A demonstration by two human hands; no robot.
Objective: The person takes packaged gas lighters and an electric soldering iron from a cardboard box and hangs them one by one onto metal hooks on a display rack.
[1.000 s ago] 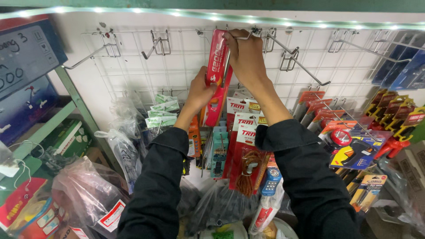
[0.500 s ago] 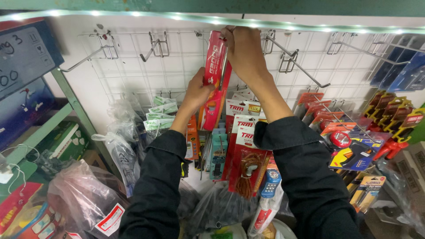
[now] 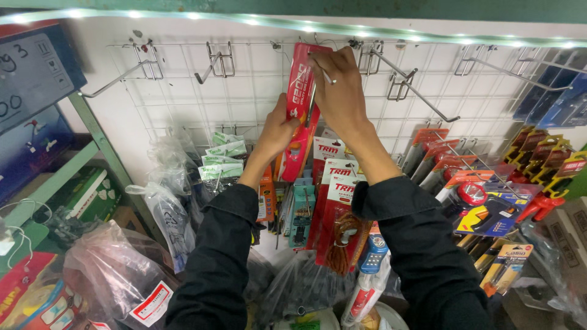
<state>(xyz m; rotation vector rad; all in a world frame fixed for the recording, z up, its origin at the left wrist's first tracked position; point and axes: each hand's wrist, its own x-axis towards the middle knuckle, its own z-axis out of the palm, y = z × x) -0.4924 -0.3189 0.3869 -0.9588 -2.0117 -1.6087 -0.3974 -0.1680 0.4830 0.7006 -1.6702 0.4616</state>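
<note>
Two hands hold one red pack [image 3: 301, 110] upright against the wire grid [image 3: 183, 104]. The right hand [image 3: 339, 91] pinches its top at a hook, the nearer grip; the left hand [image 3: 278, 131] clasps its lower part, directly below.

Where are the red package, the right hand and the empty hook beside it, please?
red package [image 3: 298, 91], head view, printed upper front.
right hand [image 3: 339, 91], head view, back of hand.
empty hook [image 3: 411, 87], head view, mid-prong.
</note>
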